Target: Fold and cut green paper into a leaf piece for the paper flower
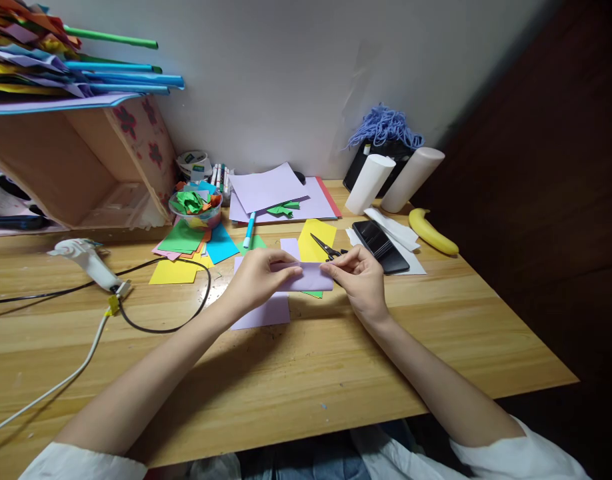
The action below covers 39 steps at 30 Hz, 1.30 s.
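Note:
A strip of folded lilac paper (311, 279) is stretched between my two hands, just above the table. My left hand (261, 273) pinches its left end between thumb and fingers. At the right end, my right hand (356, 277) grips the paper with thumb and fingertips. Behind my right hand lie black scissors (326, 247), their blades over a yellow paper square (318, 235); the handles are partly hidden. Under my left hand a lilac paper sheet (266, 313) rests on the table. A bit of green paper (313, 294) shows beneath the held strip.
A glue gun (89, 263) with looping cables stands at the left, near coloured paper squares (181, 240) and a bowl of scraps (196, 210). To the right are a phone (381, 247), a banana (433, 232) and two white rolls (370, 183). A cardboard box (136, 153) stands back left.

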Each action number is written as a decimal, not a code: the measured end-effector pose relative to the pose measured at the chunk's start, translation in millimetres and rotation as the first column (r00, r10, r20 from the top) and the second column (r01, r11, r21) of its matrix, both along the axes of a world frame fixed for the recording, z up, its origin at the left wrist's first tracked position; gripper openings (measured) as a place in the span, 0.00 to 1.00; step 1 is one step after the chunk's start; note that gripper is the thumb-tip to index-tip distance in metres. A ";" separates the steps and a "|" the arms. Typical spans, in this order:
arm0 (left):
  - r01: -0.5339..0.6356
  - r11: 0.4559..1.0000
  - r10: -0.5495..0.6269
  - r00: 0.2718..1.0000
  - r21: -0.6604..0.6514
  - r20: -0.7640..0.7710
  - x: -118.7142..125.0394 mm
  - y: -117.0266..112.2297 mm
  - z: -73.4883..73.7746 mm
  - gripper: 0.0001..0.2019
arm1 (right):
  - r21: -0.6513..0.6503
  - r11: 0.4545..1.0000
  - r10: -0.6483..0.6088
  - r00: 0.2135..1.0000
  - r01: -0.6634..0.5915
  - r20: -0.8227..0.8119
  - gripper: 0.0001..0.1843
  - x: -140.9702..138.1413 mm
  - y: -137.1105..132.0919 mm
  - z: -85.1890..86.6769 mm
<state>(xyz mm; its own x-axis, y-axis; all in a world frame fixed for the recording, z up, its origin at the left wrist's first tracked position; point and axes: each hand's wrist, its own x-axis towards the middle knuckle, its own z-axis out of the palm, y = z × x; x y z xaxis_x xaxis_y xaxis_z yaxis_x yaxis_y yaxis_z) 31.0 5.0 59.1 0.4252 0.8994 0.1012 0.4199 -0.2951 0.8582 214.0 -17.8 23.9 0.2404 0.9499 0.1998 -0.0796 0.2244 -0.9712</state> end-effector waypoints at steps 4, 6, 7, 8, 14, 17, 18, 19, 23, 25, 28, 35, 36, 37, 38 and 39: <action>0.044 0.994 -0.034 0.994 0.101 -0.105 -0.6 -1.3 0.1 0.13 | 0.014 1.000 -0.005 1.000 0.005 0.016 0.19 -0.3 0.3 -0.2; 0.059 0.991 -0.043 0.990 0.120 -0.137 -0.5 -1.9 0.3 0.14 | 0.023 1.000 -0.001 1.000 0.000 0.018 0.19 0.1 0.4 -0.5; 0.066 0.990 -0.048 0.988 0.122 -0.147 -0.3 -2.0 0.3 0.14 | 0.026 1.000 0.002 1.000 -0.003 0.018 0.19 0.2 0.4 -0.7; 0.071 0.990 -0.051 0.987 0.122 -0.155 -0.2 -1.9 0.3 0.14 | 0.027 1.000 0.005 1.000 -0.005 0.019 0.19 0.3 0.3 -1.0; 0.093 0.988 -0.065 0.974 0.122 -0.215 -0.6 -1.2 2.0 0.15 | 0.022 1.000 0.007 1.000 -0.007 0.022 0.19 -0.8 -1.4 -1.2; 0.125 0.981 -0.085 0.964 0.146 -0.253 -2.3 -1.2 4.3 0.14 | 0.018 1.000 0.007 0.999 -0.008 0.042 0.18 -0.5 -1.0 -0.5; 0.141 0.978 -0.095 0.959 0.155 -0.269 -2.8 -1.2 4.9 0.13 | 0.009 1.000 0.015 0.999 -0.015 0.050 0.18 0.0 -0.4 -0.3; 0.148 0.975 -0.097 0.954 0.167 -0.282 -3.1 -1.3 5.1 0.12 | -0.007 1.000 0.028 0.998 -0.028 0.052 0.18 0.6 0.4 -0.4; 0.009 0.958 0.061 0.970 0.287 -0.235 0.5 -3.9 2.9 0.12 | -0.146 0.969 0.191 0.979 -0.200 -0.070 0.19 -0.4 2.5 -2.1; -0.095 0.936 0.154 0.976 0.340 -0.152 4.9 -7.0 0.0 0.12 | -0.222 0.914 0.312 0.939 -0.339 -0.147 0.20 -4.5 0.5 -3.7; -0.137 0.922 0.180 0.979 0.361 -0.091 11.3 -12.2 -6.0 0.12 | -0.295 0.851 0.401 0.900 -0.435 -0.171 0.17 -12.6 -5.3 -5.7; -0.166 0.910 0.218 0.971 0.379 -0.096 13.3 -13.5 -15.9 0.11 | -0.279 0.867 0.375 0.909 -0.413 -0.180 0.12 -16.2 -7.4 -8.4; -0.169 0.913 0.216 0.972 0.370 -0.088 13.2 -12.8 -16.5 0.10 | -0.275 0.865 0.379 0.906 -0.419 -0.189 0.12 -16.1 -6.9 -8.8; -0.170 0.917 0.212 0.974 0.361 -0.079 13.3 -12.2 -17.0 0.10 | -0.270 0.868 0.376 0.906 -0.417 -0.193 0.12 -16.1 -6.7 -8.9; -0.169 0.920 0.206 0.976 0.353 -0.069 13.5 -11.6 -17.4 0.10 | -0.264 0.876 0.364 0.912 -0.404 -0.189 0.12 -16.3 -6.7 -8.9; -0.167 0.923 0.199 0.978 0.347 -0.058 13.9 -11.2 -17.7 0.10 | -0.260 0.886 0.346 0.921 -0.383 -0.178 0.12 -16.6 -6.7 -8.6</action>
<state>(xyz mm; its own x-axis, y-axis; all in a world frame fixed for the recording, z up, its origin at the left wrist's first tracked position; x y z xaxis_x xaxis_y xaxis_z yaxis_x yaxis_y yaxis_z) 44.9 -6.3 41.4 0.2778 0.8812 0.3824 0.5654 -0.4718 0.6765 197.4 -24.4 15.4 -0.1285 0.9866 -0.1004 -0.2250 -0.1276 -0.9660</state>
